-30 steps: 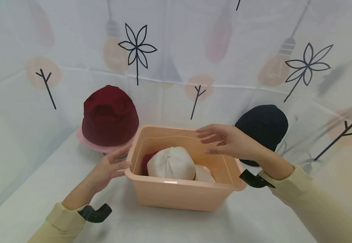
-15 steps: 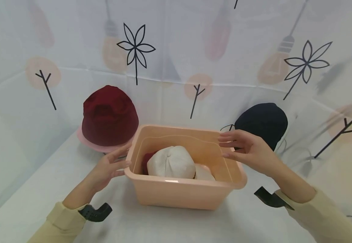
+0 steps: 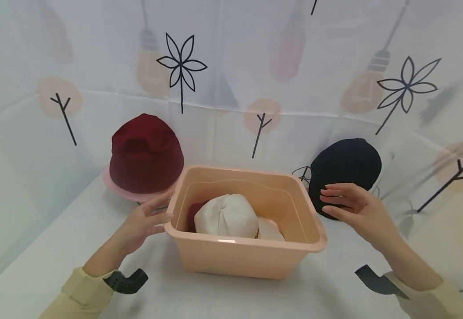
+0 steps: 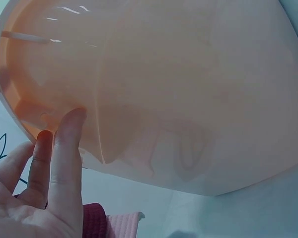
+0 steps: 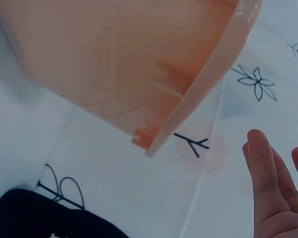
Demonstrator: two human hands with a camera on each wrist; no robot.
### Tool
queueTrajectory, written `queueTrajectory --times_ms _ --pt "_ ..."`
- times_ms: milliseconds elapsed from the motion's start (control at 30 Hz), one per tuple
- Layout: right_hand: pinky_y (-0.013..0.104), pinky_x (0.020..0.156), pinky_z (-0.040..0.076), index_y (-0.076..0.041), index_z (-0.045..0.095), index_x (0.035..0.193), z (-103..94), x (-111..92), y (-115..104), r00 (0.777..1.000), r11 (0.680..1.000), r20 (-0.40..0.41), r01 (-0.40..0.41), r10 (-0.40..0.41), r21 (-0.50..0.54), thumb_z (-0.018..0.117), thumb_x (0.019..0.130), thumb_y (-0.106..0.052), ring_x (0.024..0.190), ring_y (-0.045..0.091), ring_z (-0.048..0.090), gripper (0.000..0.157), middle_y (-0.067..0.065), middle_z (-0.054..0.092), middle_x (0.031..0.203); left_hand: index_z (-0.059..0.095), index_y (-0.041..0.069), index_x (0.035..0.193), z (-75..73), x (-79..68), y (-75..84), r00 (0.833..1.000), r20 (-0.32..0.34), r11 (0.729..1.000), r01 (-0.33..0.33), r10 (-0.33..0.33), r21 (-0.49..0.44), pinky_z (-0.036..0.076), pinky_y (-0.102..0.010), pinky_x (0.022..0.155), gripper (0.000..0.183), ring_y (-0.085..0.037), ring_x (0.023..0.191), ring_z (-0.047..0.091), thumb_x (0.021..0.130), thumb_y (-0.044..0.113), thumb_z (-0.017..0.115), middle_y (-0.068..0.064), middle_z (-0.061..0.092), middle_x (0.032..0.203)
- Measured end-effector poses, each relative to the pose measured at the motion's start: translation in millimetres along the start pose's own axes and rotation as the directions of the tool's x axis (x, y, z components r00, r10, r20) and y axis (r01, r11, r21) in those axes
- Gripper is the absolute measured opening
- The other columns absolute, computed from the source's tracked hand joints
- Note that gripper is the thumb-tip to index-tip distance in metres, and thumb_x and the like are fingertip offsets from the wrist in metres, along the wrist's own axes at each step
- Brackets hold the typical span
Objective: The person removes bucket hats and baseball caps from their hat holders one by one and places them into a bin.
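Observation:
A peach plastic tub (image 3: 239, 259) stands on the white cloth. Inside it lies a white cap (image 3: 225, 216), its brim to the right, with a dark red item (image 3: 192, 216) partly hidden behind it. My left hand (image 3: 141, 223) touches the tub's left end, fingers fairly straight; in the left wrist view its fingers (image 4: 64, 158) rest against the tub's outer wall under the rim. Off the tub's right end hovers my right hand (image 3: 361, 212), holding nothing, its fingers loosely bent in front of a black cap (image 3: 345, 166). The right wrist view shows its fingers apart from the rim.
At the back left, a dark red bucket hat (image 3: 145, 153) sits over a pink brim (image 3: 123, 190). A patterned white cloth backdrop (image 3: 223, 66) rises behind the tub. Dark bands (image 3: 125, 281) are worn on both wrists.
My right hand has moved from above the tub's right part outward to the right, past the rim. The left hand, tub and hats keep their places.

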State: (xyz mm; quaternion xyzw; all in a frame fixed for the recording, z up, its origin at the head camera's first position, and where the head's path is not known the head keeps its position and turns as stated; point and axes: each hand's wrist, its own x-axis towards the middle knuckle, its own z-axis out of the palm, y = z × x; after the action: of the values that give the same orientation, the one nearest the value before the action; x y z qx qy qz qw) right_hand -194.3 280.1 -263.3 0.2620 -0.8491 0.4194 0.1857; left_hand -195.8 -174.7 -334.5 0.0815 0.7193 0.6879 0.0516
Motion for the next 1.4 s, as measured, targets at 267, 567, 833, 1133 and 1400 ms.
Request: queueTrajectory --times_ms 267,567,833,1133,1400 --pt "0.015 0.072 0.050 0.004 0.055 0.117 -9.2 -8.4 22.7 0.994 0.998 -0.086 -0.061 0.061 -0.001 0.069 0.079 0.006 0.093 0.001 0.062 0.040 -0.009 0.064 0.107 0.031 0.016 0.147 -0.2 -0.2 0.0 1.000 0.007 1.000 -0.005 0.005 0.006 0.048 -0.047 0.086 0.067 -0.039 0.127 0.034 0.088 0.015 0.063 -0.017 0.033 0.143" --pt "0.010 0.068 0.048 -0.010 0.059 0.115 -17.8 -13.1 51.1 0.973 0.988 -0.171 -0.156 0.155 0.006 0.070 0.080 0.002 0.086 -0.006 0.060 0.038 -0.015 0.062 0.099 0.031 0.017 0.146 -0.2 0.8 0.7 1.000 0.004 1.000 -0.005 0.005 0.010 0.049 -0.047 0.085 0.066 -0.039 0.126 0.035 0.088 0.016 0.063 -0.016 0.033 0.143" --pt "0.011 0.065 0.049 -0.017 0.057 0.115 -24.4 -13.2 72.8 0.925 0.963 -0.269 -0.259 0.269 0.075 0.069 0.083 -0.003 0.076 -0.006 0.061 0.037 -0.015 0.059 0.098 0.031 0.016 0.146 -0.8 1.0 -0.8 1.000 0.004 1.000 -0.008 0.008 0.002 0.049 -0.046 0.085 0.066 -0.040 0.126 0.036 0.088 0.015 0.063 -0.016 0.033 0.143" --pt "0.007 0.060 0.046 -0.005 0.050 0.123 -25.1 -3.2 85.4 0.836 0.903 -0.372 -0.429 0.403 0.014 0.070 0.083 -0.021 0.067 -0.011 0.056 0.047 -0.008 0.052 0.098 0.031 0.015 0.147 -0.5 1.3 -1.0 1.000 0.002 1.000 -0.011 0.011 -0.003 0.049 -0.046 0.084 0.067 -0.040 0.126 0.037 0.088 0.016 0.063 -0.016 0.034 0.143" --pt "0.005 0.059 0.045 -0.006 0.047 0.127 -25.5 11.0 102.6 0.726 0.831 -0.456 -0.553 0.515 0.057 0.072 0.081 -0.025 0.067 -0.007 0.051 0.056 -0.002 0.046 0.103 0.030 0.014 0.147 -0.2 1.1 -0.1 1.000 0.001 1.000 -0.006 0.006 -0.008 0.049 -0.047 0.085 0.067 -0.040 0.125 0.037 0.088 0.015 0.063 -0.016 0.034 0.142"
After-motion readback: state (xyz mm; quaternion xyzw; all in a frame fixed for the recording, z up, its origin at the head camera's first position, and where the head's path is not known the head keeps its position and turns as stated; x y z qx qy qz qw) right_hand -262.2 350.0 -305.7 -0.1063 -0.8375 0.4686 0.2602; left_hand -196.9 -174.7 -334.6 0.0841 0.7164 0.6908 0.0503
